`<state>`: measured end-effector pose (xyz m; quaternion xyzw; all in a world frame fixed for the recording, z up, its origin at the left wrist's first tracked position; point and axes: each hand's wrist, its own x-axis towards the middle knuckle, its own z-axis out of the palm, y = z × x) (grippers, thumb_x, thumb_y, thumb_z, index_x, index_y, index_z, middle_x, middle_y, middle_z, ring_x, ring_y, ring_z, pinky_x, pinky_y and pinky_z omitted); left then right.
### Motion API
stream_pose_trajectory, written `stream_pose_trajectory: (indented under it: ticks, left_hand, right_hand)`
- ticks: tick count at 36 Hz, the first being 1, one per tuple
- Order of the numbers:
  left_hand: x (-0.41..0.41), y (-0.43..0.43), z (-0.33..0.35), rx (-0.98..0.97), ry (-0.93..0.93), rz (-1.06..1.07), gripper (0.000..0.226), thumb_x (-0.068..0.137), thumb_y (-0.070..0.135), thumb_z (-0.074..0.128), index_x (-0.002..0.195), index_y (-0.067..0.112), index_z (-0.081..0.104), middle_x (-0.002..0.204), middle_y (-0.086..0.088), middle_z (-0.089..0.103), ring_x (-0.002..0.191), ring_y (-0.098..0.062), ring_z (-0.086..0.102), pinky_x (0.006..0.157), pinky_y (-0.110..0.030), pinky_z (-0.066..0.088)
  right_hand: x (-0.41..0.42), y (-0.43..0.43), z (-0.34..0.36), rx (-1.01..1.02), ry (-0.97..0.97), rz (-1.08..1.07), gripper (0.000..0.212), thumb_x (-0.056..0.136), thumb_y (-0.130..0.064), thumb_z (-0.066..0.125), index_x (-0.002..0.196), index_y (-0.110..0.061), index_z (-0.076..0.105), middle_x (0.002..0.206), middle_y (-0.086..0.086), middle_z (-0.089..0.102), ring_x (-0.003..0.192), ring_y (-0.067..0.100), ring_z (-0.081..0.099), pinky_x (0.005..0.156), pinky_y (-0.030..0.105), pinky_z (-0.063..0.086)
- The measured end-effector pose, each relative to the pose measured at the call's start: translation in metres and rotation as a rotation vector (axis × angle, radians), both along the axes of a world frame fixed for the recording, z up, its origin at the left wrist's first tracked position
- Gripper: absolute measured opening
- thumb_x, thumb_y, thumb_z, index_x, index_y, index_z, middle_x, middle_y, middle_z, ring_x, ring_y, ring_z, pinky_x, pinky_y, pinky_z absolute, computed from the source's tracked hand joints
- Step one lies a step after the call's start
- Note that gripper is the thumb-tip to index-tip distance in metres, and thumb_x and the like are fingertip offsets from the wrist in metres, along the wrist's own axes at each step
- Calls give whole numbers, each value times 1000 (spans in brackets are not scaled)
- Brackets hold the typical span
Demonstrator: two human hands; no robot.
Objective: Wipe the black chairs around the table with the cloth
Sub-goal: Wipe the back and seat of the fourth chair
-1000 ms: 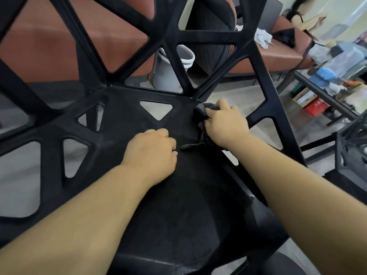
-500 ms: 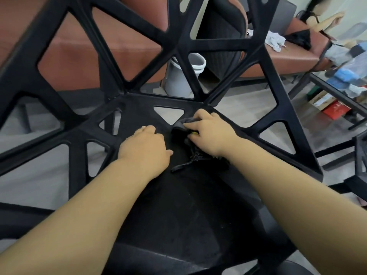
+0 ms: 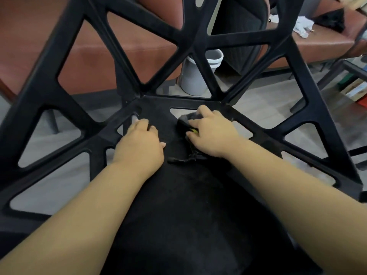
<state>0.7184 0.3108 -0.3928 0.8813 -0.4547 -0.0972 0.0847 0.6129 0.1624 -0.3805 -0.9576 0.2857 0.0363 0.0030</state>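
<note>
A black plastic chair point(image 3: 178, 215) with triangular cut-outs fills the view; I look down on its seat and openwork back. My right hand point(image 3: 212, 133) grips a dark cloth point(image 3: 184, 122) and presses it on the rear of the seat, beside a triangular hole. A frayed strand of the cloth trails out under my wrist. My left hand point(image 3: 141, 145) rests on the seat to the left, its fingers curled down near a small slot; they hold nothing that I can see.
Behind the chair back stand a grey bin point(image 3: 195, 76) and a brown leather sofa point(image 3: 119, 56). A white rag point(image 3: 302, 26) lies on a second sofa at the upper right. A dark table frame point(image 3: 337, 70) with boxes under it is at the right.
My right hand has slid the cloth leftward along the rear of the seat, toward the triangular hole. My left hand has shifted a little to the left and farther back.
</note>
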Motion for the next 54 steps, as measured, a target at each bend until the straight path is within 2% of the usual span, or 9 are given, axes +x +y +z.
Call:
stream_pose_trajectory:
  ticks: [6, 12, 16, 20, 27, 32, 41, 51, 54]
  left_hand:
    - [11, 1, 6, 79, -28, -53, 42, 100, 28, 37, 139, 14, 39, 147, 0, 30, 136, -20, 31, 104, -33, 32]
    - [19, 5, 13, 106, -14, -114, 47, 101, 32, 37, 145, 18, 32, 152, 6, 25, 142, -16, 21, 108, -32, 28]
    - [25, 6, 11, 81, 13, -126, 49, 100, 34, 39, 146, 20, 32, 153, 8, 22, 141, -15, 22, 107, -31, 29]
    - [27, 5, 9, 69, 13, -139, 49, 98, 35, 43, 144, 21, 35, 155, 6, 21, 141, -15, 21, 107, -32, 29]
    - [27, 19, 11, 93, -242, -113, 49, 96, 46, 39, 138, 22, 44, 149, 10, 34, 131, -16, 39, 114, -36, 14]
    - [26, 15, 8, 56, -239, -141, 42, 97, 41, 40, 129, 18, 54, 138, 4, 46, 116, -17, 51, 98, -29, 35]
    - [34, 11, -1, -45, -126, -64, 30, 94, 24, 44, 116, 16, 62, 126, 2, 57, 112, -22, 56, 93, -34, 45]
    - [33, 13, -8, -136, -118, -68, 27, 98, 16, 42, 112, 12, 63, 119, 0, 59, 109, -22, 57, 93, -30, 42]
    - [33, 12, -7, -120, -139, -78, 28, 98, 17, 40, 114, 13, 63, 121, -1, 57, 109, -21, 55, 92, -31, 40]
  right_hand:
    - [-7, -9, -2, 41, -79, 3, 38, 92, -46, 50, 129, -36, 56, 124, -2, 40, 113, 28, 43, 91, 35, 40]
    - [11, -20, -11, -73, -240, -335, 33, 92, -39, 49, 117, -20, 59, 124, 6, 39, 104, 34, 44, 77, 34, 38]
    - [23, -3, -13, 10, -295, -119, 36, 89, -39, 56, 123, -27, 61, 127, 4, 44, 107, 34, 48, 90, 37, 45]
    - [29, 20, -18, 84, -281, 156, 39, 89, -38, 58, 127, -28, 61, 127, 1, 47, 108, 26, 49, 84, 39, 49]
    - [37, 17, -18, 46, -278, 63, 39, 93, -39, 53, 131, -31, 56, 126, -1, 44, 108, 28, 46, 85, 40, 49]
    - [63, 15, -17, -31, -286, 1, 39, 94, -40, 49, 131, -29, 55, 129, 3, 41, 108, 31, 40, 82, 46, 48]
    - [99, 6, -5, -101, -155, 56, 35, 99, -37, 39, 130, -25, 53, 133, 6, 35, 107, 33, 39, 79, 37, 37]
    - [26, -38, 6, -29, -93, -283, 37, 94, -37, 46, 131, -36, 52, 130, 5, 36, 115, 37, 37, 91, 46, 42]
    - [10, -49, 7, -61, -96, -405, 37, 95, -35, 43, 129, -28, 56, 130, 7, 35, 112, 38, 39, 81, 40, 38]
